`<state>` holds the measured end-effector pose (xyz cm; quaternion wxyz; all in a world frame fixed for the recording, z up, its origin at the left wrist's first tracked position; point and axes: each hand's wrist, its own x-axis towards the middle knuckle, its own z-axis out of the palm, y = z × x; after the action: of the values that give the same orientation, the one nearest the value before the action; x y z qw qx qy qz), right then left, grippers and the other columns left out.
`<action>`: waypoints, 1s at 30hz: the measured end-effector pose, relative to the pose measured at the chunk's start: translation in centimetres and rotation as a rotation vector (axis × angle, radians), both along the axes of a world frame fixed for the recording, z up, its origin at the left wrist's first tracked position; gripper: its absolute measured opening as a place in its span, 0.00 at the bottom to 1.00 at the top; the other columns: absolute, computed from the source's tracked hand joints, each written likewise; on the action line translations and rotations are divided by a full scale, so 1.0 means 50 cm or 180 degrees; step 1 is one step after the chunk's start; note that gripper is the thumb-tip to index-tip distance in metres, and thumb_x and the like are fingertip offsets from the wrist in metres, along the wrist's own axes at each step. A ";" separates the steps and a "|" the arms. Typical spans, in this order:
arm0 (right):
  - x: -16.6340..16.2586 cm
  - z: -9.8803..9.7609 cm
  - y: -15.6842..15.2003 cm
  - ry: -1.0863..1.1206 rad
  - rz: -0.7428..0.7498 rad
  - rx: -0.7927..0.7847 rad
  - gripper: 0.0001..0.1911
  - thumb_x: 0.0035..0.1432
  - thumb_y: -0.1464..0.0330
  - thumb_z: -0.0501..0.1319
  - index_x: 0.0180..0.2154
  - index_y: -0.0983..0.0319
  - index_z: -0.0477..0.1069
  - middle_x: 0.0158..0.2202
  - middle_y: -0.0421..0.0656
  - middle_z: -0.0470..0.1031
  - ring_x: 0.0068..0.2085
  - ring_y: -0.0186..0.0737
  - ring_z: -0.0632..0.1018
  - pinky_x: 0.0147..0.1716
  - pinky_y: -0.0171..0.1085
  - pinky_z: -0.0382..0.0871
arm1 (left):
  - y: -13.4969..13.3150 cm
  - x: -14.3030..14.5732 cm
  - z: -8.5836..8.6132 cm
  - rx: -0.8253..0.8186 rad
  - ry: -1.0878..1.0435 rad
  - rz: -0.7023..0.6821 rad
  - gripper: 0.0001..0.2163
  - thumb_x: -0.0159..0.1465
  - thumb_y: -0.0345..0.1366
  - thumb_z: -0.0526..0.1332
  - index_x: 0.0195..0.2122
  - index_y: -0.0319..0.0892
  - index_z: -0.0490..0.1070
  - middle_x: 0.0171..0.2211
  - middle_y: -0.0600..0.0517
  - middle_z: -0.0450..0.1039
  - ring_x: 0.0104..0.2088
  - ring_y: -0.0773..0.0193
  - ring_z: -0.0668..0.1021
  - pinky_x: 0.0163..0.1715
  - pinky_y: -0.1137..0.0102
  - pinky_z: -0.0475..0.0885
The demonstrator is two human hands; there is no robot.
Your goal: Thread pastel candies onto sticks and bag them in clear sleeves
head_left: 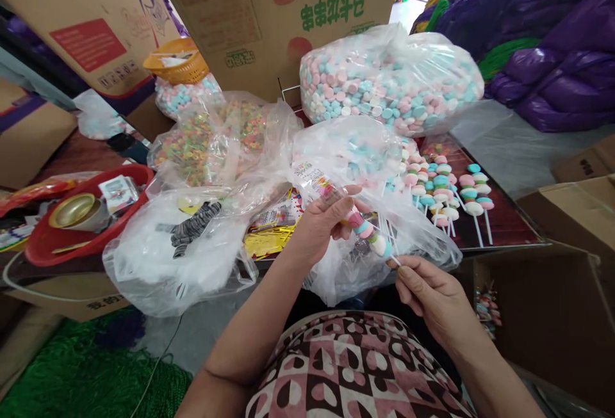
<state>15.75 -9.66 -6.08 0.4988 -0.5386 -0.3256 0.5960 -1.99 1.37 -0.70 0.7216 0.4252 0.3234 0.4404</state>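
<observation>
Between my two hands is a marshmallow skewer [366,228] with pink, blue and white pieces on a white stick. A clear printed wrapper [319,182] covers its upper end. My left hand [331,216] is closed around the wrapper near the top of the candy. With thumb and fingers, my right hand [423,283] pinches the bare stick at the lower end. Just beyond my hands lies a clear plastic bag [355,143] of marshmallows. Several unwrapped marshmallow skewers [439,191] lie on the table to the right.
A big bag of pastel marshmallows [389,85] sits behind. Left are bags of gummy candy [206,143], black-and-white twist ties [196,226] on plastic, gold strips [269,242] and a red basin [38,248]. At lower right stands an open cardboard box [548,322] with wrapped skewers inside.
</observation>
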 end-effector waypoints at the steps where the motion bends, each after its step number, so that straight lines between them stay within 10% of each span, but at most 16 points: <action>1: -0.003 -0.003 0.001 -0.0039 -0.0040 0.0020 0.21 0.51 0.52 0.68 0.38 0.63 0.73 0.16 0.35 0.63 0.17 0.28 0.58 0.16 0.30 0.44 | -0.002 0.005 -0.005 0.0006 0.0058 0.0091 0.19 0.57 0.49 0.67 0.44 0.42 0.77 0.33 0.51 0.80 0.19 0.75 0.68 0.18 0.75 0.56; 13: -0.031 -0.030 0.004 0.0121 0.0212 0.0109 0.21 0.55 0.50 0.65 0.34 0.63 0.72 0.15 0.32 0.58 0.17 0.28 0.57 0.19 0.32 0.45 | -0.028 0.011 0.011 0.0082 -0.0587 0.0076 0.25 0.58 0.52 0.66 0.54 0.48 0.69 0.46 0.47 0.79 0.46 0.58 0.79 0.46 0.63 0.71; 18: -0.042 -0.019 0.008 0.0238 0.0144 0.0100 0.21 0.55 0.50 0.65 0.34 0.63 0.72 0.14 0.32 0.58 0.17 0.28 0.56 0.18 0.32 0.44 | -0.045 0.058 0.008 0.0081 -0.0585 0.0318 0.10 0.60 0.46 0.65 0.36 0.45 0.74 0.25 0.55 0.73 0.35 0.62 0.79 0.42 0.65 0.71; 22: -0.052 -0.019 0.008 0.0357 0.0081 0.0060 0.20 0.55 0.51 0.65 0.34 0.62 0.72 0.14 0.32 0.58 0.17 0.28 0.56 0.19 0.32 0.44 | -0.063 0.072 -0.024 0.0208 -0.0213 0.0142 0.15 0.64 0.47 0.61 0.27 0.42 0.74 0.28 0.51 0.74 0.35 0.63 0.77 0.43 0.67 0.71; 30: -0.051 -0.029 0.013 0.0505 0.0140 0.0067 0.19 0.55 0.52 0.65 0.33 0.62 0.72 0.14 0.32 0.57 0.17 0.28 0.55 0.19 0.32 0.44 | -0.034 0.016 0.003 0.0094 -0.0803 0.0014 0.32 0.52 0.51 0.72 0.56 0.55 0.65 0.55 0.49 0.73 0.52 0.56 0.77 0.51 0.62 0.70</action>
<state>13.19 -9.01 -7.53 0.5154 -0.4771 -0.3029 0.6441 -1.17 -0.30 -0.56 0.7493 0.3763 0.2245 0.4966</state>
